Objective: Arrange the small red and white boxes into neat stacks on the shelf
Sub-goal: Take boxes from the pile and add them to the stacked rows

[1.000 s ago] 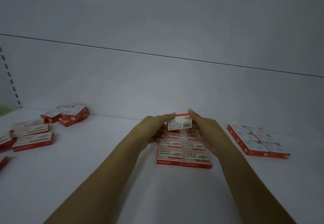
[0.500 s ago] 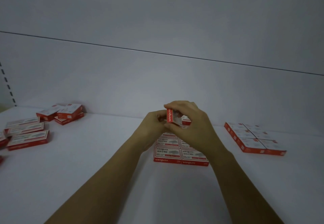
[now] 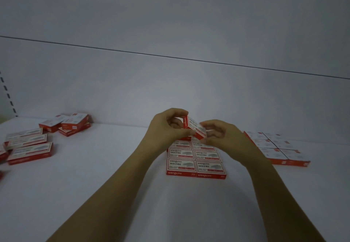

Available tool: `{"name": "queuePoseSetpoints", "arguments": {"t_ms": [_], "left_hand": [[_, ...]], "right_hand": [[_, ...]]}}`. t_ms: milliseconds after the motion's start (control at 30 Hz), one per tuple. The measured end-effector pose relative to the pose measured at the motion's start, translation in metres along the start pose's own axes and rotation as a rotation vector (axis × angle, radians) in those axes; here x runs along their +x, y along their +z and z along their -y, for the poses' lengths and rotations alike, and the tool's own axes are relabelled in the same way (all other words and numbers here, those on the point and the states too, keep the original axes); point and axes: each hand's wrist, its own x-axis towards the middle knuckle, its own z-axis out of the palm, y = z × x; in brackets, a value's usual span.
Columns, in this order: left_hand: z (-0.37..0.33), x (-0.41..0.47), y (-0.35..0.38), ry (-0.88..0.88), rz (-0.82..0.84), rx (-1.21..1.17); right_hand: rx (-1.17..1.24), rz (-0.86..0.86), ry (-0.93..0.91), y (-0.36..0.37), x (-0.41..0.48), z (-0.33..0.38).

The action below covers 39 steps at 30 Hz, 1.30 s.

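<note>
A small red and white box (image 3: 194, 127) hangs tilted in the air, held between both hands above the middle of the shelf. My left hand (image 3: 167, 128) pinches its left end with thumb and curled fingers. My right hand (image 3: 225, 137) grips its right end from the other side. Directly below lies a flat block of matching boxes (image 3: 197, 161), two wide and several deep, with its far rows hidden behind my hands.
A second tidy block of boxes (image 3: 278, 148) lies to the right. Loose boxes lie scattered at the left (image 3: 30, 150), with a small heap (image 3: 70, 123) near the back wall. The white shelf (image 3: 94, 175) ends at a grey back panel.
The box has turned in my hands from facing me to tilted with one end up. My right hand has shifted from over the box to its right end.
</note>
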Motion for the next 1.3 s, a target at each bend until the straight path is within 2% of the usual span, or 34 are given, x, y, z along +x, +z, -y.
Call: {"name": "queuePoseSetpoints", "arguments": {"t_ms": [167,267,333,500,567,667,800,867,933,1000,1100,1200,1300], "left_hand": [[0.003,0.000,0.001,0.014,-0.007,0.065],[0.005,0.001,0.001,0.075,-0.032,0.145],[0.005,-0.001,0.002,0.193,-0.098,0.248],[0.012,-0.005,0.004,0.568,-0.365,0.463],[0.014,-0.004,0.001,0.645,-0.411,0.503],[0.017,-0.004,-0.002,0.673,-0.400,0.590],[0.017,-0.003,-0.003,0.597,-0.316,0.525],[0.015,-0.002,-0.004,0.533,-0.272,0.472],[0.012,-0.001,-0.004,0.409,-0.225,0.383],[0.010,0.002,-0.004,0.254,-0.158,0.244],[0.008,0.004,-0.005,0.024,-0.044,0.074],[0.010,0.005,-0.006,-0.094,0.005,-0.003],[0.012,0.006,-0.005,-0.176,0.045,-0.023]], "right_hand": [[0.004,0.003,0.039,0.006,0.003,-0.004],[-0.084,-0.133,-0.012,0.008,0.001,0.001],[-0.183,-0.303,-0.153,0.012,0.000,0.006],[-0.524,-0.641,-0.726,0.027,0.003,0.006],[-0.569,-0.671,-0.839,0.030,0.006,0.002],[-0.578,-0.665,-0.877,0.029,0.008,-0.002],[-0.514,-0.609,-0.771,0.026,0.006,0.000],[-0.394,-0.552,-0.581,0.023,0.003,0.005],[-0.217,-0.421,-0.331,0.018,0.001,0.008],[-0.059,-0.285,-0.166,0.011,0.000,0.007],[0.000,-0.150,-0.049,0.001,0.000,0.005],[0.119,-0.015,0.097,0.001,0.002,0.001],[0.300,0.042,0.236,0.003,0.003,0.003]]}}
